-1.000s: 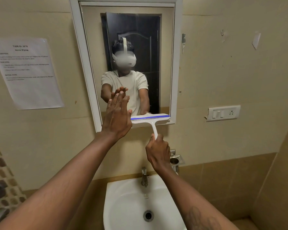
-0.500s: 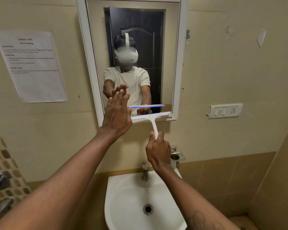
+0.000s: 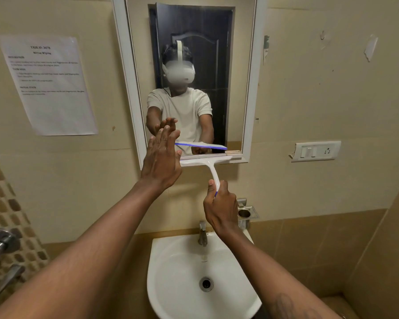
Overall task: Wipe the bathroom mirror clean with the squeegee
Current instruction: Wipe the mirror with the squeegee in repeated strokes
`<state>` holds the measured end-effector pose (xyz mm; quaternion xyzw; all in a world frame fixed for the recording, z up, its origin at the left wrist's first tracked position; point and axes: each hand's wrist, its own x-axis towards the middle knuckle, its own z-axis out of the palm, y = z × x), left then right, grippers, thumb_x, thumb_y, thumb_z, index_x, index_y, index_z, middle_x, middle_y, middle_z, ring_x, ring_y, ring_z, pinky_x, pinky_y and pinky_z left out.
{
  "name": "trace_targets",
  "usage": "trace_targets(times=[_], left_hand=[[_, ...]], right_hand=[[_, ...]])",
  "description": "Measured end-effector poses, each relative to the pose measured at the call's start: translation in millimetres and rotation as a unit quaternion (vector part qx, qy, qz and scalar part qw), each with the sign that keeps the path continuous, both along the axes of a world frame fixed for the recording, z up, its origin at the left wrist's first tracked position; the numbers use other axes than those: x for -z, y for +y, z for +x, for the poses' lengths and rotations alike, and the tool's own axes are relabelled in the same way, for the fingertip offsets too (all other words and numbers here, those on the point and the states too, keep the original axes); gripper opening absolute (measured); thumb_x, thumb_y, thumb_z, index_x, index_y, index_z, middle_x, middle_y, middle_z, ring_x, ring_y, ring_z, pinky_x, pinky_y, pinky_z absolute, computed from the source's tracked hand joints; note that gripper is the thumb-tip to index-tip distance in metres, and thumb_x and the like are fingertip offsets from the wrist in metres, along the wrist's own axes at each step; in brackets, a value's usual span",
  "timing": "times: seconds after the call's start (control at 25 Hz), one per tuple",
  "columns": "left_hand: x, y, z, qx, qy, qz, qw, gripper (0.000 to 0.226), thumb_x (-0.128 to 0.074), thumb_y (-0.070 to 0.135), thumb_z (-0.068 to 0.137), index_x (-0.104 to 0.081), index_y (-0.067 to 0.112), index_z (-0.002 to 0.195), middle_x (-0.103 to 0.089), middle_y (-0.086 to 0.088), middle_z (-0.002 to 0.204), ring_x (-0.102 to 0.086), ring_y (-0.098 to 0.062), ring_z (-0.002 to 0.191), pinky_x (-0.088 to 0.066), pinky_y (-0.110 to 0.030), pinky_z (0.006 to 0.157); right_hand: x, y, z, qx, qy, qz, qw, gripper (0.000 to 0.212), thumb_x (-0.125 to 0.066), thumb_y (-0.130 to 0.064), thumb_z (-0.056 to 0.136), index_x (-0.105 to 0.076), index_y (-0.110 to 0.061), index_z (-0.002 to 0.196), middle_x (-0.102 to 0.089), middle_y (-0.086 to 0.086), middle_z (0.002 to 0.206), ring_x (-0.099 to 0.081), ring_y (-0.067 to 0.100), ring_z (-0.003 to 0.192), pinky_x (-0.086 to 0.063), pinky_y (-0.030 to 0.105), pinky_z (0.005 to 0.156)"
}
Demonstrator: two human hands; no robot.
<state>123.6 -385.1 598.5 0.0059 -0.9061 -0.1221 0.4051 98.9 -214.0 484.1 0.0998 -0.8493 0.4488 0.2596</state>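
A white-framed mirror (image 3: 249, 65) hangs on the beige wall above the sink. My right hand (image 3: 220, 207) grips the white handle of the squeegee (image 3: 209, 163), whose blade head lies level along the mirror's bottom frame edge. The blue blade edge shows only in the reflection. My left hand (image 3: 160, 162) is flat and open, fingers together and pointing up, against the mirror's lower left corner, covering the left end of the squeegee head.
A white sink (image 3: 171, 272) with a metal tap (image 3: 202, 233) sits directly below. A steel cup holder (image 3: 245, 215) is fixed right of the tap. A switch plate (image 3: 316, 151) is on the right wall, a paper notice (image 3: 48, 86) on the left.
The squeegee head has tilted away from the glass at the bottom of the mirror, so its blue edge now shows in reflection. My view has shifted slightly downward. The left hand stayed put.
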Motion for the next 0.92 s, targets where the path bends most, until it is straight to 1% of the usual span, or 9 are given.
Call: trace_targets(times=[0.08, 0.2, 0.36, 0.44, 0.56, 0.72, 0.84, 0.92], left_hand=[[6, 1, 3, -0.003, -0.007, 0.001, 1.0, 0.06, -0.056, 0.016, 0.099, -0.036, 0.015, 0.155, -0.027, -0.013, 0.168, -0.02, -0.03, 0.158, -0.015, -0.049, 0.129], [17, 2, 9, -0.01, -0.022, 0.011, 1.0, 0.064, -0.056, 0.015, 0.099, -0.032, 0.016, 0.158, -0.024, -0.013, 0.169, -0.018, -0.029, 0.159, -0.013, -0.048, 0.13], [34, 5, 19, -0.03, -0.047, 0.016, 0.998, 0.063, -0.054, 0.015, 0.1, -0.031, 0.015, 0.158, -0.021, -0.013, 0.17, -0.016, -0.028, 0.159, -0.012, -0.047, 0.13], [39, 7, 23, -0.032, -0.057, 0.02, 0.998, 0.063, -0.053, 0.015, 0.1, -0.029, 0.015, 0.159, -0.021, -0.012, 0.17, -0.015, -0.028, 0.159, -0.011, -0.047, 0.13], [36, 7, 27, -0.033, -0.052, 0.02, 0.998, 0.063, -0.053, 0.014, 0.099, -0.031, 0.015, 0.158, -0.022, -0.013, 0.17, -0.016, -0.029, 0.159, -0.012, -0.047, 0.13], [16, -1, 27, -0.046, -0.031, 0.022, 0.998, 0.06, -0.05, 0.016, 0.102, -0.031, 0.012, 0.158, -0.02, -0.014, 0.17, -0.015, -0.027, 0.16, -0.011, -0.046, 0.13], [-7, -4, 27, -0.046, -0.008, 0.023, 0.999, 0.059, -0.05, 0.015, 0.101, -0.032, 0.011, 0.157, -0.02, -0.014, 0.17, -0.015, -0.026, 0.16, -0.011, -0.047, 0.13], [-29, -6, 26, -0.042, 0.015, 0.019, 0.999, 0.058, -0.051, 0.014, 0.101, -0.034, 0.009, 0.156, -0.025, -0.015, 0.168, -0.018, -0.028, 0.159, -0.014, -0.05, 0.129]], right_hand=[[9, 3, 2, -0.004, -0.017, 0.017, 1.0, 0.033, -0.033, -0.053, 0.105, -0.039, -0.023, 0.094, -0.047, -0.003, 0.064, -0.049, 0.03, 0.06, -0.035, 0.036, 0.053], [15, 7, 5, 0.003, -0.013, 0.017, 1.0, 0.032, -0.036, -0.051, 0.106, -0.037, -0.022, 0.092, -0.045, -0.001, 0.061, -0.046, 0.032, 0.058, -0.031, 0.037, 0.053], [15, 13, 8, 0.0, -0.01, 0.03, 1.0, 0.03, -0.036, -0.049, 0.106, -0.037, -0.022, 0.093, -0.041, -0.004, 0.061, -0.042, 0.031, 0.058, -0.031, 0.037, 0.054], [19, 16, 10, -0.004, -0.025, 0.052, 0.998, 0.027, -0.034, -0.047, 0.106, -0.038, -0.023, 0.094, -0.038, -0.007, 0.062, -0.044, 0.03, 0.06, -0.031, 0.036, 0.054], [16, 15, 15, -0.009, -0.022, 0.04, 0.999, 0.026, -0.036, -0.044, 0.107, -0.039, -0.022, 0.094, -0.039, -0.005, 0.061, -0.043, 0.03, 0.059, -0.029, 0.036, 0.054], [-17, 11, 13, -0.021, 0.016, 0.004, 1.0, 0.029, -0.038, -0.044, 0.107, -0.041, -0.02, 0.091, -0.046, -0.001, 0.062, -0.044, 0.03, 0.056, -0.026, 0.036, 0.049], [-52, 4, 5, -0.046, 0.057, -0.032, 0.997, 0.029, -0.039, -0.044, 0.107, -0.045, -0.019, 0.095, -0.054, 0.003, 0.067, -0.054, 0.033, 0.06, -0.038, 0.038, 0.052], [-80, -2, -2, -0.048, 0.103, -0.046, 0.992, 0.026, -0.04, -0.042, 0.107, -0.046, -0.019, 0.097, -0.054, 0.0, 0.066, -0.055, 0.028, 0.058, -0.038, 0.035, 0.052]])
